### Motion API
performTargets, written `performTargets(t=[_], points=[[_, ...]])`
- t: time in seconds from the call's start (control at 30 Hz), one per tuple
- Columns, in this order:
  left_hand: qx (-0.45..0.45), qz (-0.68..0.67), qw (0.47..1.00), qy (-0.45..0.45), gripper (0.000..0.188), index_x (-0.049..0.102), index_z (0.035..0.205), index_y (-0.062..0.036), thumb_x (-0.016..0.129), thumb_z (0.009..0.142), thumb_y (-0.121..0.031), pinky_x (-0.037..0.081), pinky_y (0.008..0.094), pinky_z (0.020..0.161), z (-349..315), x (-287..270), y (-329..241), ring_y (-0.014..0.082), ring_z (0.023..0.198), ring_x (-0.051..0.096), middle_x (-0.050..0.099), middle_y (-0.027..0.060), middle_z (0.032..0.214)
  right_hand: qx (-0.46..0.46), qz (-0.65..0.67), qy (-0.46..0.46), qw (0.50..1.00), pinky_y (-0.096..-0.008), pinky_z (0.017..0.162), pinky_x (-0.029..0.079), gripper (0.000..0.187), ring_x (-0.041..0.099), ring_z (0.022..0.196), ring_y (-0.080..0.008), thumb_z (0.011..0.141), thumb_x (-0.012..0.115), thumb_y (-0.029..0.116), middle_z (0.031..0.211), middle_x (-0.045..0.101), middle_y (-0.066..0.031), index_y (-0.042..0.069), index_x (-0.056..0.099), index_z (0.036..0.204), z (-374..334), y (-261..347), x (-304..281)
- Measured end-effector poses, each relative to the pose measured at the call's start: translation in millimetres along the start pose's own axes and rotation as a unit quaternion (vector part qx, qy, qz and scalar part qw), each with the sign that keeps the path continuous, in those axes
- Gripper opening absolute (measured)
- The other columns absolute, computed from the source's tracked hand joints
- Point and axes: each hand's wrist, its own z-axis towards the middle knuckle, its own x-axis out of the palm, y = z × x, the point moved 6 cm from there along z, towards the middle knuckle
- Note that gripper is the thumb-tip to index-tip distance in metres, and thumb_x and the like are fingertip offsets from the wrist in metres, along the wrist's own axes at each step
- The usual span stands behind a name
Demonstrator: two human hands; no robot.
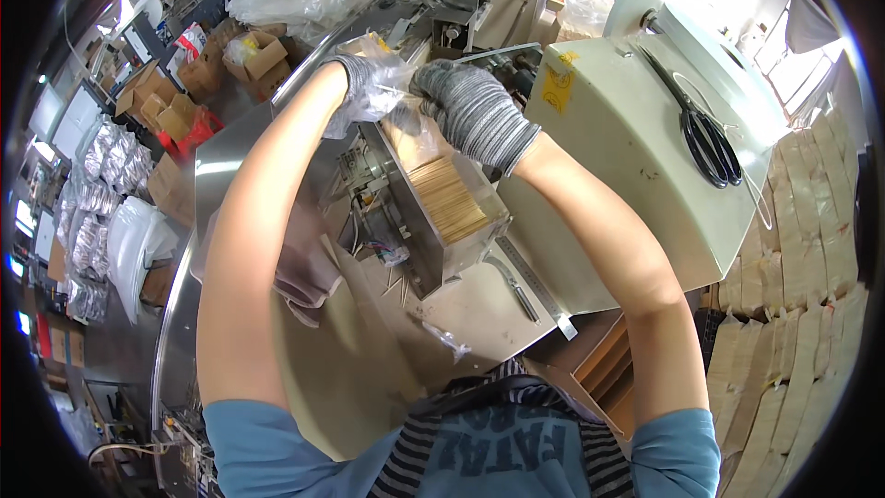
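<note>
Both gloved, raised over a clear hopper [452, 207] packed with thin wooden sticks [445, 200]. Left hand [355, 83] clenched on a crinkled clear plastic bag [383, 83]; right hand [470, 106] gripping the same bag from the other side. Fingertips buried in the plastic, bag contents hard to make out. Hopper's far end hidden behind bag and hands. Black scissors [708, 134] lying on the cream machine housing [618, 157] to the right, well apart from the hands. Stacked pale packets [802, 277] cut off by the right rim. Steel table edge [180, 295] curving along the left; boxes [166, 106] and bagged goods [111, 161] beyond, blurred. Little open room around hopper; bare surface only near the body.
</note>
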Motion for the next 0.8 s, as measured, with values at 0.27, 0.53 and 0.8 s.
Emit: performTargets(t=[0.27, 0.53, 0.8], points=[[-0.006, -0.025, 0.976, -0.218, 0.033, 0.063, 0.100, -0.0032, 0.066, 0.079, -0.028, 0.049, 0.0313, 0.063, 69, -51, 66, 0.0171, 0.073, 0.059, 0.064, 0.0077, 0.091, -0.010, -0.012, -0.002, 1.000, -0.0401, 0.073, 0.048, 0.018, 0.059, 0.081, -0.0337, 0.076, 0.058, 0.010, 0.084, 0.060, -0.0178, 0.004, 0.061, 0.093, 12, 17, -12], [0.160, -0.195, 0.967, 0.012, 0.026, 0.059, 0.105, -0.0034, 0.059, 0.084, -0.018, 0.051, 0.0291, 0.066, 9, 6, 6, 0.0161, 0.080, 0.060, 0.063, 0.0078, 0.091, 0.010, -0.092, -0.020, 0.995, -0.0390, 0.074, 0.048, 0.018, 0.059, 0.084, -0.0320, 0.077, 0.058, 0.010, 0.085, 0.061, -0.0154, 0.004, 0.061, 0.094, 13, -6, -26], [0.346, -0.241, 0.905, 0.061, 0.039, 0.049, 0.123, -0.0045, 0.050, 0.090, -0.026, 0.033, 0.0333, 0.100, 17, -7, 4, 0.0201, 0.112, 0.047, 0.052, 0.0106, 0.121, 0.015, -0.101, -0.081, 0.991, -0.0398, 0.074, 0.048, 0.019, 0.059, 0.084, -0.0343, 0.075, 0.058, 0.006, 0.089, 0.061, -0.0163, 0.005, 0.061, 0.094, 17, -7, -44]])
